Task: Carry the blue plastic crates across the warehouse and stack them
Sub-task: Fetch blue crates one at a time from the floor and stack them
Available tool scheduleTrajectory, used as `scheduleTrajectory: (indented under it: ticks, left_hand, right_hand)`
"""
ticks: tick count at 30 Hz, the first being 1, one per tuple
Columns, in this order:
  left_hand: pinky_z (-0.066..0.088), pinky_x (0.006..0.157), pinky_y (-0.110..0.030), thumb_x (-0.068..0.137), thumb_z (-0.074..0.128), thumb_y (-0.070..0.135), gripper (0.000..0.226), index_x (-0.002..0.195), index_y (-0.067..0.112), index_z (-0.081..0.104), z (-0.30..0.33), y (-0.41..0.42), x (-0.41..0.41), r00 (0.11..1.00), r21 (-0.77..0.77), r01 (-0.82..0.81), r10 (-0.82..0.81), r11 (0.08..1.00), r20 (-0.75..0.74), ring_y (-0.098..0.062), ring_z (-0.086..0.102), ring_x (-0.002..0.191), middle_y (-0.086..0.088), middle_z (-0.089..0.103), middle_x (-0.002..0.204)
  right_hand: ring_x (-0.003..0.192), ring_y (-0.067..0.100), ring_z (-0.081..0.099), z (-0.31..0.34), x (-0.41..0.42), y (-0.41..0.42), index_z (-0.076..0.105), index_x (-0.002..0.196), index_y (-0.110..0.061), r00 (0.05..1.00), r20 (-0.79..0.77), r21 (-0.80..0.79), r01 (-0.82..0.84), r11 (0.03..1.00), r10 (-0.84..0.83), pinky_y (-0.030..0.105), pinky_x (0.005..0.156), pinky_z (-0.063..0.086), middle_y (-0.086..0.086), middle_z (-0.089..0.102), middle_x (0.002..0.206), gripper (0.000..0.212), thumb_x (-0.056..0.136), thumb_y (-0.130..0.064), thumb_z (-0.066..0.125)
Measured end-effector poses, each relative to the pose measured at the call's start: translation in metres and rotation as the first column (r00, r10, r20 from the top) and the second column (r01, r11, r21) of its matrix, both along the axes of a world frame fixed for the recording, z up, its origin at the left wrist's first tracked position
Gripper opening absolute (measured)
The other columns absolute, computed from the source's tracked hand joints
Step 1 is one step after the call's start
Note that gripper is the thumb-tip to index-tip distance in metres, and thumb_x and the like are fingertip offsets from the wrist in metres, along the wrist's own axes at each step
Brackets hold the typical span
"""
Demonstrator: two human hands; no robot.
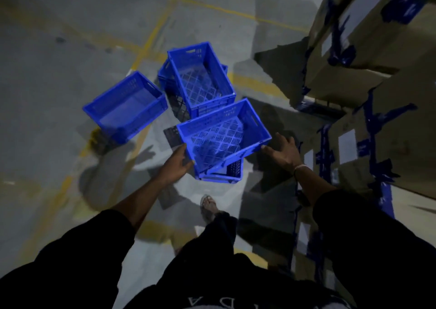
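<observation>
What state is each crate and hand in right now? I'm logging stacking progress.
Nearest crate: empty, sits skewed on a lower crate.
Middle crate: empty, sits crooked on crates beneath.
Left crate: empty, apart from the others.
Left hand: at the nearest crate's near left corner, grip unclear.
Right hand: fingers spread, at its right corner.
Cardboard boxes: closed, taped.

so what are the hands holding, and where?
Seemingly nothing. Both the left hand and right hand are open at the near corners of the nearest blue crate; contact is unclear.
</observation>
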State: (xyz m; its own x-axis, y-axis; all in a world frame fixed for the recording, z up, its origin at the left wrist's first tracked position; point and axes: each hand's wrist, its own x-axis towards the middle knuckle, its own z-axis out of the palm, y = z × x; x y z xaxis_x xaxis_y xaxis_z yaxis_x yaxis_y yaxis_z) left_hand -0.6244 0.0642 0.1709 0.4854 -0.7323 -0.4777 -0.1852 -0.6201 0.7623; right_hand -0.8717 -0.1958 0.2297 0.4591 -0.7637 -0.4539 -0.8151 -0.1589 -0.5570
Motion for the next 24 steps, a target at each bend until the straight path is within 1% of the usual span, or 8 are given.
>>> scheduleTrajectory:
  ticks: [4,7,9,13,17,20,22,24]
  left_hand:
    - [0.037,0.102,-0.022,0.099,0.062,0.012,0.068,0.156,0.005,0.025,-0.022,-0.041,0.026,0.996,0.061,-0.080,0.082,0.995,-0.030,-0.021,0.045,0.136,-0.005,0.039,0.151]
    - [0.041,0.114,-0.043,0.093,0.065,0.035,0.080,0.157,0.009,0.025,-0.068,-0.059,0.049,0.994,0.104,-0.097,0.102,0.990,-0.046,-0.028,0.049,0.138,-0.012,0.040,0.155]
    - [0.037,0.117,-0.049,0.092,0.063,0.037,0.083,0.159,0.010,0.022,-0.089,-0.069,0.058,0.995,0.107,-0.098,0.101,0.989,-0.023,-0.028,0.041,0.144,-0.012,0.030,0.162]
    - [0.032,0.119,-0.040,0.098,0.063,0.031,0.077,0.159,0.008,0.022,-0.081,-0.102,0.062,0.992,0.159,-0.128,0.128,0.979,0.013,-0.025,0.034,0.148,-0.010,0.024,0.165]
    - [0.023,0.120,-0.029,0.095,0.052,0.061,0.085,0.159,0.012,0.027,-0.126,-0.121,0.070,0.985,0.200,-0.175,0.169,0.964,0.047,-0.020,0.027,0.151,-0.002,0.026,0.164]
    - [0.027,0.116,-0.030,0.100,0.059,0.032,0.071,0.158,0.008,0.026,-0.156,-0.137,0.072,0.977,0.238,-0.210,0.191,0.948,0.099,-0.022,0.031,0.147,-0.006,0.030,0.161]
    - [0.030,0.118,-0.042,0.099,0.059,0.035,0.072,0.158,0.008,0.027,-0.182,-0.148,0.076,0.970,0.271,-0.238,0.215,0.933,0.111,-0.031,0.030,0.149,-0.017,0.031,0.161]
    - [0.029,0.119,-0.047,0.094,0.053,0.047,0.079,0.157,0.007,0.028,-0.219,-0.156,0.081,0.962,0.287,-0.264,0.229,0.921,0.152,-0.036,0.026,0.150,-0.022,0.032,0.160]
  right_hand:
    - [0.144,0.035,0.026,-0.019,0.039,-0.052,0.027,0.154,-0.021,0.992,-0.086,0.051,-0.085,0.995,0.090,0.041,0.114,0.029,0.011,0.015,0.161,0.085,0.086,-0.056,0.064]
    - [0.142,0.036,0.031,-0.041,0.065,-0.093,0.029,0.153,-0.022,0.987,-0.115,0.046,-0.110,0.993,0.115,0.038,0.113,0.031,0.013,0.015,0.161,0.085,0.084,-0.058,0.065]
    - [0.141,0.037,0.033,-0.057,0.081,-0.118,0.030,0.153,-0.023,0.981,-0.132,0.061,-0.132,0.989,0.139,0.039,0.112,0.033,0.012,0.015,0.161,0.084,0.084,-0.057,0.066]
    - [0.139,0.038,0.032,-0.096,0.106,-0.164,0.035,0.151,-0.021,0.964,-0.148,0.110,-0.204,0.973,0.219,0.037,0.111,0.031,0.013,0.028,0.156,0.083,0.084,-0.058,0.066]
    - [0.143,0.032,0.029,-0.157,0.128,-0.216,0.036,0.149,-0.030,0.939,-0.173,0.126,-0.277,0.952,0.296,0.029,0.112,0.019,0.011,0.032,0.155,0.109,0.061,-0.091,0.053]
    - [0.139,0.040,0.032,-0.188,0.150,-0.241,0.038,0.150,-0.024,0.915,-0.220,0.132,-0.316,0.939,0.339,0.036,0.113,0.030,0.025,0.027,0.151,0.088,0.077,-0.065,0.068]
    - [0.136,0.044,0.035,-0.224,0.159,-0.262,0.040,0.149,-0.024,0.898,-0.264,0.095,-0.338,0.936,0.351,0.038,0.112,0.033,0.030,0.025,0.148,0.077,0.084,-0.051,0.070]
    - [0.137,0.046,0.032,-0.261,0.166,-0.280,0.039,0.149,-0.026,0.881,-0.290,0.086,-0.366,0.927,0.375,0.040,0.115,0.030,0.029,0.023,0.149,0.077,0.083,-0.053,0.069]
